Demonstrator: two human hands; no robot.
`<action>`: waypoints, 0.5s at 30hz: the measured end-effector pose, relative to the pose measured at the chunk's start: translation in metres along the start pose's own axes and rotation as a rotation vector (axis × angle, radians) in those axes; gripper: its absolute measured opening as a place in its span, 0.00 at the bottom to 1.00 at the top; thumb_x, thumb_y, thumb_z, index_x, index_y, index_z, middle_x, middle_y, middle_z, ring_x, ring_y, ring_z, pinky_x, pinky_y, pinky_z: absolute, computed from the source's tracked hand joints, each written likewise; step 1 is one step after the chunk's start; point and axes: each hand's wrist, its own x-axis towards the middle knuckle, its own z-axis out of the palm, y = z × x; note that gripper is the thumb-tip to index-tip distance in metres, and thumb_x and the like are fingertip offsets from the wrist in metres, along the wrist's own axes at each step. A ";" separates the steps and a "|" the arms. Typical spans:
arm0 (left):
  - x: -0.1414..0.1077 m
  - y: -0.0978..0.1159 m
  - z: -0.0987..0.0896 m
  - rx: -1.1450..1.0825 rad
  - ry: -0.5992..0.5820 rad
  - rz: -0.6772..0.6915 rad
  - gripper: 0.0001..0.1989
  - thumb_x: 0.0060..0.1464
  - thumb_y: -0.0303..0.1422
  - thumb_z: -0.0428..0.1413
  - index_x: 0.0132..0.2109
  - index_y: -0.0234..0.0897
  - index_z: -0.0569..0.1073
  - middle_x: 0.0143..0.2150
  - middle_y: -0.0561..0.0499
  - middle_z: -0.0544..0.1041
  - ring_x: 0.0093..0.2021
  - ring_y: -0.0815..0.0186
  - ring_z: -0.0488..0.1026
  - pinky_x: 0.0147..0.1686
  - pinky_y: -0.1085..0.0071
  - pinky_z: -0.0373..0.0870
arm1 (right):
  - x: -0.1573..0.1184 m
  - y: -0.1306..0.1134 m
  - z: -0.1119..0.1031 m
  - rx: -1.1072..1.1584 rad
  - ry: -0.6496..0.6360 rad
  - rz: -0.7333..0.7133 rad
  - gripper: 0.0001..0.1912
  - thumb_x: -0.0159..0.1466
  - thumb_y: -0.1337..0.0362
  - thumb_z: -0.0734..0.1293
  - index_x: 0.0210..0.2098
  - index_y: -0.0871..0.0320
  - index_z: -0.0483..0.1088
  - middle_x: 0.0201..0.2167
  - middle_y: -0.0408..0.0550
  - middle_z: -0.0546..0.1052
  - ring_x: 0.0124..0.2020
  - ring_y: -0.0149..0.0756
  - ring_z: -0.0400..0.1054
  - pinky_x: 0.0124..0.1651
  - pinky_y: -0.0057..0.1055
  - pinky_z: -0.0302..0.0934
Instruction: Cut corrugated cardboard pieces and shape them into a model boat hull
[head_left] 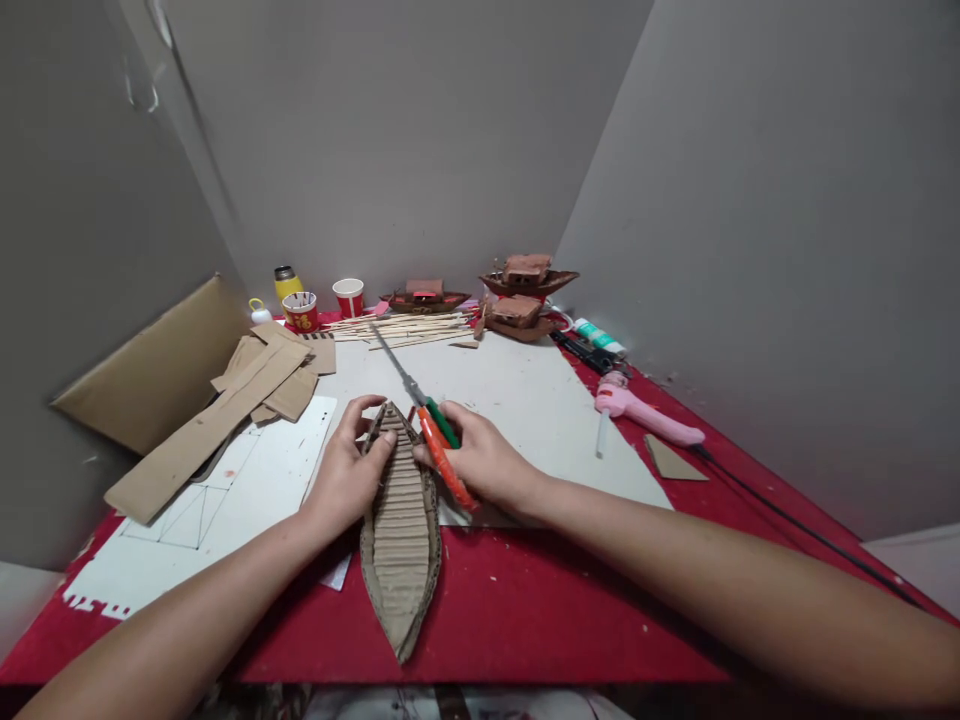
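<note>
A cardboard boat hull (401, 540) with a ribbed, corrugated floor points away from me, its near tip over the table's front edge. My left hand (354, 455) grips the far end of it, thumb on the inside and fingers around the outer side. In my right hand (480, 455) is a pair of scissors (442, 455) with one orange and one green handle. Their blades point up and to the left, past the far tip of the hull, and look closed together. My right fingers are close beside the hull's right edge; whether they touch it I cannot tell.
Cardboard pieces (247, 400) lie at left over a drawn sheet (180, 530). At the back are wooden sticks (420, 328), paper cups (349, 297) and brown model boats (525, 270). On the right rests a pink glue gun (649, 415) with a black cord.
</note>
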 end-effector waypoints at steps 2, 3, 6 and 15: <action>-0.002 -0.001 0.001 0.026 -0.007 0.055 0.19 0.57 0.36 0.55 0.56 0.43 0.66 0.47 0.48 0.74 0.44 0.62 0.73 0.44 0.66 0.70 | 0.002 0.002 0.003 -0.019 -0.002 -0.028 0.13 0.52 0.62 0.72 0.32 0.58 0.64 0.27 0.39 0.69 0.28 0.31 0.61 0.31 0.28 0.58; -0.002 -0.001 0.001 0.037 -0.011 0.090 0.18 0.58 0.34 0.54 0.55 0.43 0.66 0.49 0.48 0.73 0.47 0.62 0.72 0.47 0.66 0.69 | 0.003 0.003 0.004 -0.023 -0.002 -0.038 0.13 0.52 0.62 0.72 0.31 0.58 0.64 0.27 0.39 0.69 0.28 0.31 0.61 0.31 0.28 0.57; -0.001 -0.001 0.000 0.054 -0.031 0.199 0.14 0.58 0.30 0.53 0.52 0.41 0.67 0.52 0.48 0.72 0.53 0.63 0.69 0.54 0.66 0.64 | 0.003 0.005 0.004 -0.025 -0.003 -0.046 0.13 0.52 0.63 0.72 0.31 0.57 0.63 0.26 0.38 0.69 0.28 0.31 0.60 0.30 0.27 0.56; 0.002 0.001 -0.003 0.138 -0.035 0.207 0.07 0.59 0.28 0.54 0.45 0.41 0.67 0.40 0.54 0.72 0.38 0.67 0.70 0.40 0.71 0.66 | 0.003 0.001 0.001 0.022 0.018 -0.004 0.13 0.51 0.64 0.72 0.30 0.57 0.63 0.26 0.38 0.68 0.28 0.31 0.59 0.29 0.26 0.57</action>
